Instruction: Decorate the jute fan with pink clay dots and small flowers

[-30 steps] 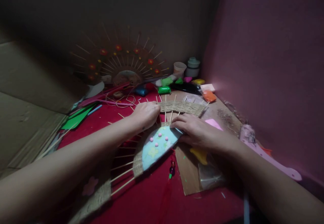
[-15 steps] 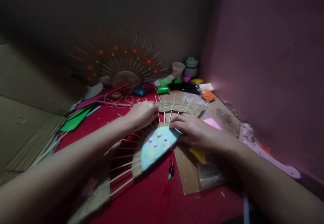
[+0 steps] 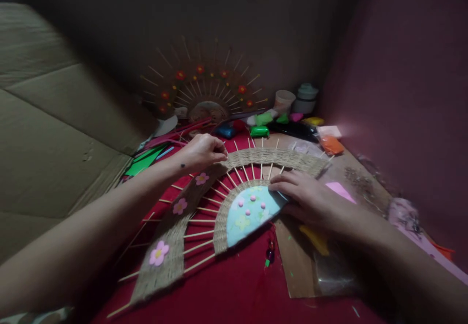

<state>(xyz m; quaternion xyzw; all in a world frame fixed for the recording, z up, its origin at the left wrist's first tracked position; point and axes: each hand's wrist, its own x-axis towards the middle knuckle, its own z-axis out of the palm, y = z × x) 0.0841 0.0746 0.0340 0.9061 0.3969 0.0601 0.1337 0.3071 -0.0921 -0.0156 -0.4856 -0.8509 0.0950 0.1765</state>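
A half-round woven fan (image 3: 263,157) of straw-coloured cord on thin sticks lies across the red surface. Its inner half-disc (image 3: 237,221) is light blue with pink dots and pale flowers. Pink flowers (image 3: 180,206) with yellow centres sit along the left part of the outer band. My right hand (image 3: 307,194) grips the right end of the half-disc, fingers on top and thumb below. At the upper left of the outer band, my left hand (image 3: 205,150) is closed in a pinch; whatever its fingertips hold is too small to make out.
Behind stands a similar fan (image 3: 208,104) with red flowers. Clay packets (image 3: 259,131), a cup (image 3: 284,100) and a jar (image 3: 305,98) line the back. Cardboard (image 3: 296,270) lies under the fan's right side. A cardboard box wall (image 3: 66,119) rises left, a pink wall (image 3: 413,94) right.
The view has swung left, so the scene sits further right. My left hand has shifted left along the outer band, and the pink flowers now show clearly. My right hand keeps its grip.
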